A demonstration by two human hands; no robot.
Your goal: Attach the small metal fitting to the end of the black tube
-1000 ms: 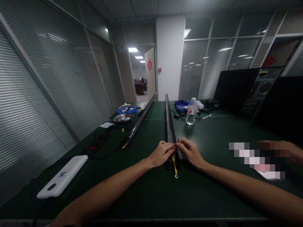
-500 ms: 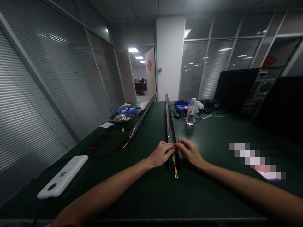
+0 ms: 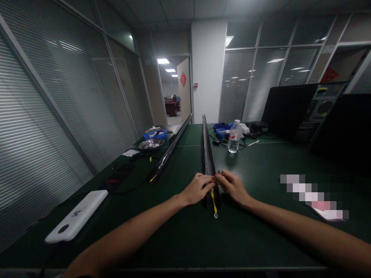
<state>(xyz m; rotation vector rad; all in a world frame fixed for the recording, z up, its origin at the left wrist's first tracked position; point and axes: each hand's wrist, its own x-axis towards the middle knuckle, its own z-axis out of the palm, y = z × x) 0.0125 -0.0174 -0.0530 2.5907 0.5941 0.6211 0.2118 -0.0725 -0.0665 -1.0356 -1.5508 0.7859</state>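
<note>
A long black rail [image 3: 208, 152] lies lengthwise on the green table, its near end between my two hands. My left hand [image 3: 197, 189] bends over that end from the left, thumb and fingers closed on it. From the right, my right hand [image 3: 231, 186] meets it at the rail's edge, fingers pinched. A small shiny metal part [image 3: 220, 172], too small to name, shows at the right fingers. Below the fingertips a yellow wire with a ring terminal [image 3: 215, 206] sticks out of the rail toward me. What lies between the fingertips is hidden.
A second black rail [image 3: 171, 148] lies to the left. Beyond it are a metal bowl [image 3: 151, 144] and a blue tray [image 3: 155, 134]. A water bottle [image 3: 234, 137] stands right of the middle. A white oblong device [image 3: 77, 216] lies front left; computer cases [image 3: 321, 112] stand at right.
Both hands keep their place at the rail's end. The small metal part at my right fingers has turned slightly; otherwise almost nothing differs.
</note>
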